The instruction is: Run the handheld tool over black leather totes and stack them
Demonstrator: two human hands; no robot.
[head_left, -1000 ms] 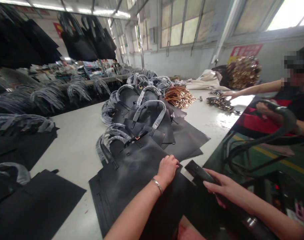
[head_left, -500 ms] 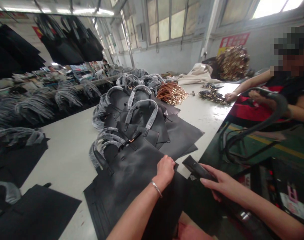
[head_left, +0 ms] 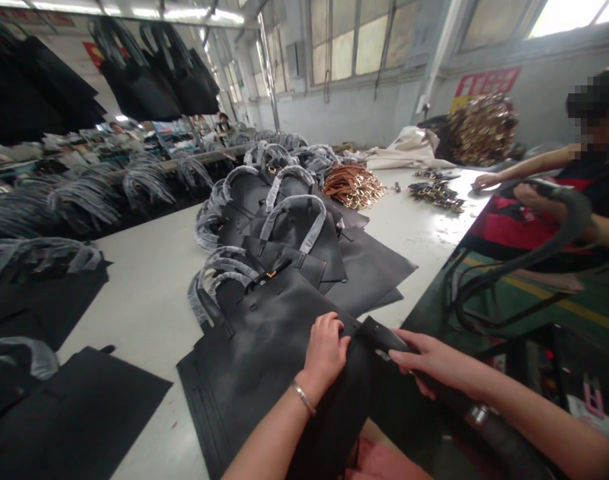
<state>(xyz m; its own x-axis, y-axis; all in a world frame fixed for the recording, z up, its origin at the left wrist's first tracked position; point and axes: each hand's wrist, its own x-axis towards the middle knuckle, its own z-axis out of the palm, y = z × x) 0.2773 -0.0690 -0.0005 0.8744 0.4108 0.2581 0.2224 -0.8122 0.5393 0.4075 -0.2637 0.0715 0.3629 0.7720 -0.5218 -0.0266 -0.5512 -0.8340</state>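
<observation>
In front of me lies a black leather tote bag (head_left: 279,333) on a small stack of others like it, their handles (head_left: 219,270) wrapped in clear plastic. My left hand (head_left: 325,350), with a silver bangle at the wrist, is closed at the bag's right edge, its fingertips partly hidden. My right hand (head_left: 434,360) is closed around a black bag strap (head_left: 384,339). The strap's flat end, with small holes in it, sits close against the bag's edge beside my left hand; I cannot tell if they touch. Its thicker part runs down under my right forearm.
More black bags (head_left: 74,413) lie at the left, and others (head_left: 304,230) are piled ahead. Brown straps with gold clasps (head_left: 354,187) and dark hardware (head_left: 437,193) lie farther back. A co-worker (head_left: 599,173) sits at the right, holding a black tube-like strap (head_left: 534,250).
My right hand has brought the strap's end left, up to the bag's edge. My left hand's fingers have shifted slightly at the edge. The whole view has swung a little left.
</observation>
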